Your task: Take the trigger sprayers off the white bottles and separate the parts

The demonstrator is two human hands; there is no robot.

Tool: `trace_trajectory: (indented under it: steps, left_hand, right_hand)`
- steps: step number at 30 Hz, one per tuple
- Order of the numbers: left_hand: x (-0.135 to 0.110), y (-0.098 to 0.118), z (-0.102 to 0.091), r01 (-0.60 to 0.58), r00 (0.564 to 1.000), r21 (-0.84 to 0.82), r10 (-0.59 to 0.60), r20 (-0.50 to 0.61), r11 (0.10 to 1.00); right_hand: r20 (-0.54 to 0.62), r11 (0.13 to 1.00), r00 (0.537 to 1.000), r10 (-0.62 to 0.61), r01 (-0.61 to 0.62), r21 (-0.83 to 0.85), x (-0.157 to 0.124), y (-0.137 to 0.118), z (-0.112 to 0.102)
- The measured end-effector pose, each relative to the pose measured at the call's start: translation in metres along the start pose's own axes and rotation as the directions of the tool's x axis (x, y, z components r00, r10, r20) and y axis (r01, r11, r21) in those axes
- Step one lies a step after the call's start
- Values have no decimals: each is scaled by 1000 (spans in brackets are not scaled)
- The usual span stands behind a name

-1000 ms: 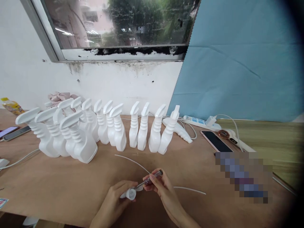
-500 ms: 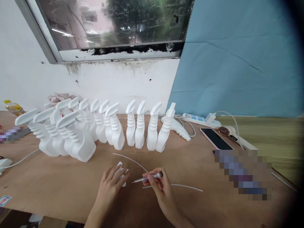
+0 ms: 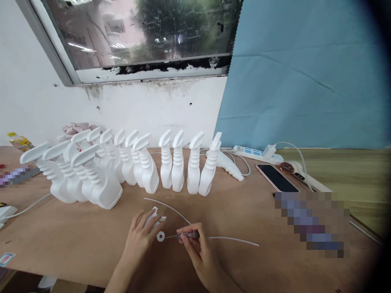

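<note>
My left hand [image 3: 141, 232] is closed over a small white plastic part [image 3: 154, 212], pressing it on the brown tabletop; the fingers hide most of it. In my right hand [image 3: 198, 248] is a slim screwdriver [image 3: 189, 235] with a clear handle, gripped between thumb and fingers. Its thin shaft points left at a white ring-shaped piece [image 3: 160, 236] with a round hole, and the tip is at or near the ring's edge. A thin white tube [image 3: 168, 204] curves behind the screwdriver, and another white tube [image 3: 235, 238] lies to the right of my right hand.
Several white spray bottles [image 3: 110, 191] stand in a row along the back. A white trigger-shaped piece [image 3: 230, 167], a power strip [image 3: 253, 154] with cables, and a phone [image 3: 277, 178] lie at the right. A yellow-capped bottle [image 3: 20, 141] is at the far left.
My right hand has moved left with the screwdriver, bringing its tip to the ring-shaped piece, which now shows more fully. My left hand stays at the white part.
</note>
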State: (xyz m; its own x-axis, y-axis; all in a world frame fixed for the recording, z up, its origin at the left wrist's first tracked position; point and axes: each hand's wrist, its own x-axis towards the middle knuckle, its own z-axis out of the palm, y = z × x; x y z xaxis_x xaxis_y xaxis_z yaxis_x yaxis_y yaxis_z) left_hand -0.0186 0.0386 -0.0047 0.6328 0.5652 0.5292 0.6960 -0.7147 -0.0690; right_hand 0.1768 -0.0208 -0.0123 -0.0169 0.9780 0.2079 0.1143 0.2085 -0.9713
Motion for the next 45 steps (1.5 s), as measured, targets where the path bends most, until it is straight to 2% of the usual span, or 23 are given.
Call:
trace_trajectory:
  steps: [3, 6, 8, 10, 12, 14, 17, 20, 24, 26, 28, 31, 34, 38, 45]
  left_hand:
    - [-4, -5, -3, 116, 993, -53, -115, 24, 992]
    - [-3, -3, -6, 291, 956, -185, -280, 84, 939]
    - [4, 5, -10, 405, 914, -346, -380, 140, 847]
    - [14, 16, -13, 472, 879, -528, -428, 213, 706]
    - [27, 29, -14, 490, 862, -669, -422, 280, 559]
    - [39, 41, -13, 490, 854, -752, -413, 315, 440]
    - [54, 55, -5, 458, 866, -821, -379, 325, 342]
    - [62, 64, 3, 405, 906, -830, -290, 308, 384]
    - [64, 56, 8, 317, 946, -797, -113, 303, 515]
    - [63, 38, 11, 237, 955, -681, -35, 296, 692]
    - [60, 13, 17, 161, 945, -440, -8, 328, 884]
    - [56, -24, 28, 170, 927, -266, -62, 371, 949]
    - [54, -42, 37, 179, 912, -193, -89, 400, 965]
    - [62, -32, 42, 108, 895, -176, -19, 446, 978]
    - [83, 25, 60, -12, 874, -279, 145, 464, 960]
  right_hand:
    - [-9, 1000, 1000, 5, -5, -27, -1, -3, -2]
    - [-124, 999, 992, 24, -27, -25, -3, -9, -5]
    - [-214, 1000, 977, -7, 4, -13, -3, -12, -9]
    - [-248, 998, 967, -57, 57, -9, -2, -15, -16]
    - [-204, 992, 972, -113, 101, -72, 1, -20, -25]
    - [-79, 969, 984, -160, 142, -203, 5, -27, -36]
    - [105, 914, 980, -166, 193, -358, 11, -35, -49]
    - [139, 910, 985, -103, 150, -386, 14, -34, -54]
    - [64, 913, 997, 39, -10, -407, 17, -29, -67]
    - [-7, 906, 994, 111, -104, -410, 21, -26, -82]
    - [-75, 897, 985, 158, -175, -406, 27, -22, -101]
    - [-134, 877, 972, 192, -231, -421, 38, -7, -132]
    - [-162, 849, 966, 203, -256, -462, 44, 14, -155]
    - [-193, 815, 957, 219, -288, -503, 43, 36, -171]
    - [-264, 686, 941, 209, -334, -646, 32, 33, -178]
